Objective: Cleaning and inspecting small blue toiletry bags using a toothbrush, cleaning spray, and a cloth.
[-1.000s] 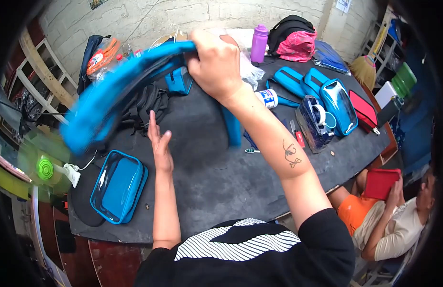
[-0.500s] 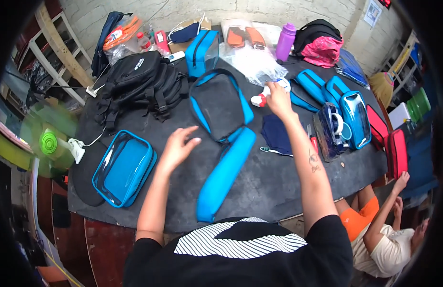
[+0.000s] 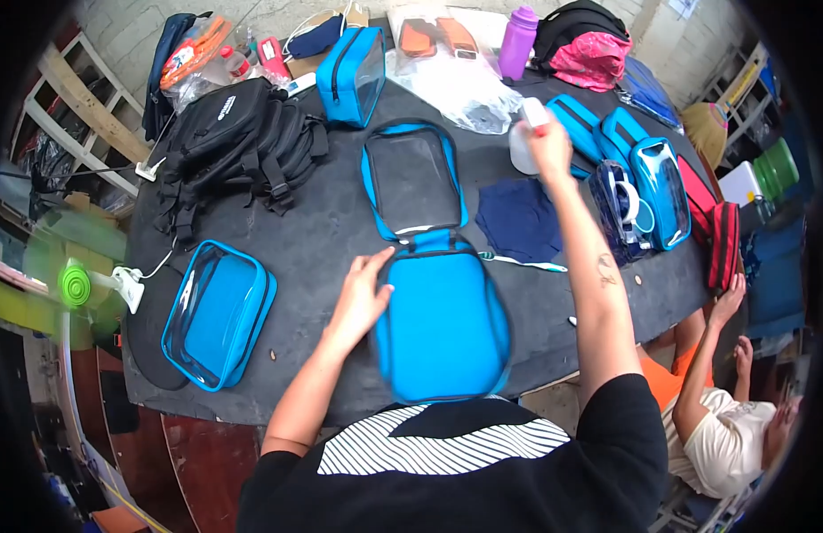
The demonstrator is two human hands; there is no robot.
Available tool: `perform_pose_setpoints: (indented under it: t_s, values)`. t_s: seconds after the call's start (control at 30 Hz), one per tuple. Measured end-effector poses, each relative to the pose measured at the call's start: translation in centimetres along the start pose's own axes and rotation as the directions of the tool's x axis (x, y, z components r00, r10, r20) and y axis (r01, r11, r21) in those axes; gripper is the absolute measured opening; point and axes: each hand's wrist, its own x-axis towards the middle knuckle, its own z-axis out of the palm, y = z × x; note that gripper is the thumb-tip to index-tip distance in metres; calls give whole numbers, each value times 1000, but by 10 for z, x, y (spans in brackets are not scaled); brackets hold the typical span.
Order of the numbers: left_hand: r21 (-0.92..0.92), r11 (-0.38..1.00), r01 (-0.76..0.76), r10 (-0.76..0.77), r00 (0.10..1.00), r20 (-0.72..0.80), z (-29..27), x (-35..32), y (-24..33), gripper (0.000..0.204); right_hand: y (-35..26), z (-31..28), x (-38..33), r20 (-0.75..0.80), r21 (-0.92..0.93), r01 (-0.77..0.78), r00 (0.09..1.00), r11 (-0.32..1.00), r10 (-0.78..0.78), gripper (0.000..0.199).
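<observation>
A blue pouch (image 3: 443, 324) lies opened out in front of me. Its see-through lid (image 3: 416, 178), edged in blue and black, is folded away from me. My left hand (image 3: 360, 298) rests against the pouch's upper left edge, fingers stretched and holding nothing. Farther right, my right hand (image 3: 550, 151) is wrapped round a spray bottle (image 3: 522, 149) with a white and red trigger head; its palm side is hidden. A folded dark navy cloth (image 3: 518, 218) lies below the bottle, right of the lid.
Another blue clear-topped pouch (image 3: 218, 315) lies left. A black backpack (image 3: 238, 151) and upright blue pouch (image 3: 351, 78) stand behind. More blue pouches (image 3: 660, 191) are at right, near a seated person (image 3: 723, 435) touching a red pouch (image 3: 724, 244). A green fan (image 3: 74, 282) stands left.
The pouch has been spread flat, its blue panel now facing up. My left hand has moved right to its edge. My right hand has lifted the spray bottle more upright.
</observation>
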Motion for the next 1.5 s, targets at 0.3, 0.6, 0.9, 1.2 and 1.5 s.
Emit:
perform_pose_setpoints:
  t_s: [0.3,0.6,0.9,1.2,1.5]
  values:
    - [298,921,-251,296,948,-115,-41,37,-13,44,127,-58,19,-31,151,-283,956,947,291,68]
    - [73,984,163,-157,984,-80,-32,77,-27,39,50,-82,-123,-422,137,-58,900,989,112,61]
    - [-172,982,81,-73,996,53,-11,72,-17,21,-4,-68,-216,134,106,131,980,986,-144,20]
    - [-507,854,116,-82,993,89,-29,42,32,48,-81,-32,-198,356,596,-156,930,788,-85,44]
    - [-685,728,-16,85,994,67,-41,34,36,50,-100,-23,-185,226,757,-260,965,600,134,35]
